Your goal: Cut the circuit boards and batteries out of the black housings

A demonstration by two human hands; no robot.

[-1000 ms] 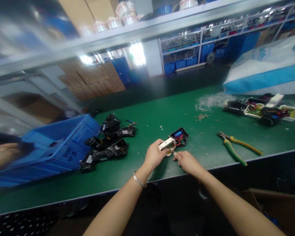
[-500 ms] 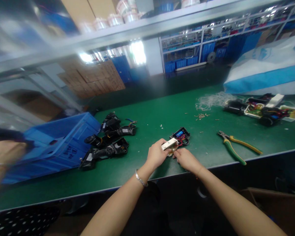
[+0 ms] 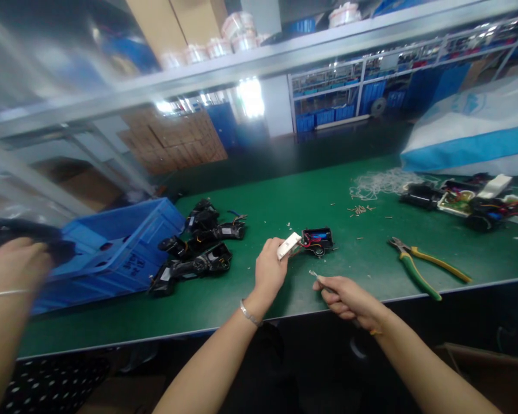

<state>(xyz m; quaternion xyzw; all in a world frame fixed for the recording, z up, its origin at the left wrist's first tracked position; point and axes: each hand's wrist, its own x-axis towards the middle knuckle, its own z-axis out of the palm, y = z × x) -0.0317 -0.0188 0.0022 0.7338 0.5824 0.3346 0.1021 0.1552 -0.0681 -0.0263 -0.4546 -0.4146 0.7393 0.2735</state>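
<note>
On the blue bin [image 3: 106, 286]: black writing [image 3: 133, 268], blurred, unreadable!
Left hand [image 3: 271, 267]: closed, gripping white casing [image 3: 289, 246].
Right hand [image 3: 343, 296]: fingers pinching, apparently, a slim tool [image 3: 314, 274].

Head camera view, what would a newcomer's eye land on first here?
Probably the big blue crate at the left, standing out against the green tabletop. Next might be the green-and-yellow pliers, lying open near the front edge on the right. Between them, the left hand grips a white piece beside an open black housing with red wires.
</note>
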